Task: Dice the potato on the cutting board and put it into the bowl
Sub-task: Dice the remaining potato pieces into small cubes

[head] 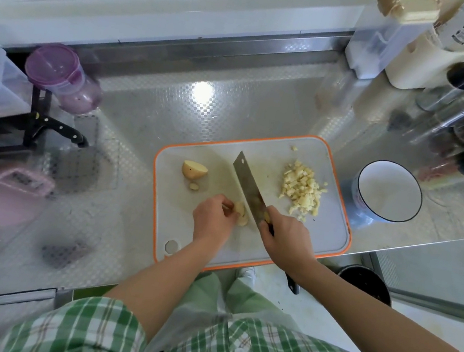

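Rectangular steel cleaver (248, 185) in right hand (286, 236); left hand (213, 219) apparently pinches potato slices (241, 214).

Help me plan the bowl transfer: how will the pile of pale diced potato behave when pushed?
The pile of pale diced potato is loose small cubes, so it probably spreads rather than slides whole. Strays around it suggest pieces scatter easily.

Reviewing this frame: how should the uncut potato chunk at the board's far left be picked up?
Probably from above, pinching the potato chunk between its rounded skin side and cut face: it lies apart on the cutting board, with only a small scrap beside it.
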A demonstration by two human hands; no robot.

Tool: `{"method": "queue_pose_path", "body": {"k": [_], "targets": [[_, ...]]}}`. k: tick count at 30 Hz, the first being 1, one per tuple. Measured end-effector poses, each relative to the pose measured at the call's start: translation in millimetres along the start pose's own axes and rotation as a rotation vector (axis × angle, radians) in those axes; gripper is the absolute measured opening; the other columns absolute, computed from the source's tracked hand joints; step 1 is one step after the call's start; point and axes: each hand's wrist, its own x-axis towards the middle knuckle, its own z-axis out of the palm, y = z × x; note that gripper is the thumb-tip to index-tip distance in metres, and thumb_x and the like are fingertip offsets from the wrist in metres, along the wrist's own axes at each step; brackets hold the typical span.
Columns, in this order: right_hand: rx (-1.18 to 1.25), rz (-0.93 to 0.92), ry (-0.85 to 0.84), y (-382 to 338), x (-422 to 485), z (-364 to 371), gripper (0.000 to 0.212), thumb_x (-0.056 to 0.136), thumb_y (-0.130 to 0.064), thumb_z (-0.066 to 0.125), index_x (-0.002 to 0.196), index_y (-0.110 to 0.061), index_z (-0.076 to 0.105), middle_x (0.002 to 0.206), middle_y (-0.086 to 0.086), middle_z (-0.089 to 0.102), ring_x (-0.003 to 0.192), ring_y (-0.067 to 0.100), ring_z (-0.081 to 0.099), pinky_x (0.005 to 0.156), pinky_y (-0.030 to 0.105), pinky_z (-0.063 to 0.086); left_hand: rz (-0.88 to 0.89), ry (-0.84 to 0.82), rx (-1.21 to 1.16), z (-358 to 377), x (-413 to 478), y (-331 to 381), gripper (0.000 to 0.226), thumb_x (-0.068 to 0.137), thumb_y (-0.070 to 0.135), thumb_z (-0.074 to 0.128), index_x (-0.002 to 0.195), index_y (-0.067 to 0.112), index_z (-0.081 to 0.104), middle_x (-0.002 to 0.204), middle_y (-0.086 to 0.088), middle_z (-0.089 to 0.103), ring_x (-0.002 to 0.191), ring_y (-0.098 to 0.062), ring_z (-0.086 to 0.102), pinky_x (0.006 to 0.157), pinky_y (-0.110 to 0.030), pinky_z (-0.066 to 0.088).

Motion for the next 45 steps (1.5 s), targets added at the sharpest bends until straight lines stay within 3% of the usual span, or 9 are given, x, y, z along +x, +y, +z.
{"method": "queue_pose_path", "body": {"k": [7,15,22,27,32,36,40,45], "targets": [[0.01,0.013,0.001,-2.4,0.7,1.9,0.018,0.098,-0.024,0.042,0.083,-0.014,0.037,0.055,-0.001,0.037,0.055,0.029,0.044,0.05,0.033,0.034,-0.057,0.024,0.001,0.5,-0.7,-0.8,0.013,0.081,0.025,0.073,0.091,0.017,0.069,0.088,0.002,0.071,0.085,-0.018,0.063,0.075,-0.027,0.045],[0.085,0.029,0.025,-7.4,2.2,-4.4,0.018,0.095,-0.022,0.044,0.08,-0.014,0.037,0.053,0.002,0.04,0.052,0.03,0.044,0.048,0.034,0.032,-0.197,-0.021,-0.054,0.6,4.9,0.3,0.019,0.08,0.037,0.073,0.071,0.026,0.061,0.073,0.004,0.071,0.074,-0.017,0.069,0.075,-0.032,0.053],[0.066,-0.002,-0.03,-18.0,4.8,-5.4,0.013,0.097,-0.022,0.042,0.087,-0.017,0.036,0.057,0.002,0.042,0.057,0.03,0.045,0.048,0.033,0.027,-0.257,-0.038,-0.092,-1.1,7.4,4.5,0.021,0.082,0.037,0.073,0.07,0.023,0.062,0.065,0.003,0.07,0.067,-0.014,0.069,0.064,-0.025,0.043],[0.026,0.006,-0.08,-19.2,6.4,-3.0,0.01,0.097,-0.021,0.039,0.089,-0.018,0.033,0.06,0.001,0.041,0.059,0.029,0.046,0.053,0.033,0.033,-0.266,-0.053,-0.112,-1.5,8.1,5.4,0.019,0.081,0.034,0.074,0.072,0.021,0.063,0.066,0.002,0.071,0.06,-0.012,0.069,0.056,-0.023,0.039],[0.049,0.038,-0.143,-22.8,9.9,-3.4,0.009,0.095,-0.019,0.039,0.088,-0.017,0.034,0.063,0.003,0.043,0.06,0.026,0.045,0.052,0.033,0.033,-0.244,-0.033,-0.108,3.3,10.1,2.5,0.023,0.079,0.03,0.077,0.063,0.022,0.062,0.069,0.001,0.071,0.07,-0.019,0.07,0.071,-0.029,0.052],[0.082,0.052,-0.161,-25.0,11.1,-2.3,0.009,0.095,-0.018,0.04,0.087,-0.016,0.036,0.063,0.003,0.043,0.055,0.02,0.04,0.047,0.031,0.028,-0.227,-0.043,-0.111,4.1,11.2,0.7,0.018,0.079,0.026,0.076,0.065,0.02,0.067,0.069,0.0,0.071,0.07,-0.02,0.07,0.07,-0.029,0.051],[0.082,0.058,-0.143,-26.2,11.0,4.6,0.01,0.095,-0.017,0.041,0.088,-0.015,0.035,0.061,0.001,0.04,0.057,0.024,0.041,0.047,0.032,0.026,-0.231,-0.058,-0.117,2.6,13.1,0.0,0.018,0.079,0.026,0.077,0.064,0.019,0.067,0.07,0.0,0.072,0.069,-0.02,0.07,0.072,-0.031,0.054],[0.04,0.066,-0.114,-27.5,10.0,13.1,0.006,0.096,-0.018,0.04,0.095,-0.015,0.035,0.063,0.001,0.04,0.063,0.029,0.046,0.055,0.033,0.033,-0.236,-0.08,-0.104,0.2,13.0,1.1,0.018,0.079,0.029,0.077,0.067,0.019,0.069,0.072,0.0,0.073,0.072,-0.02,0.07,0.072,-0.03,0.053]]}}
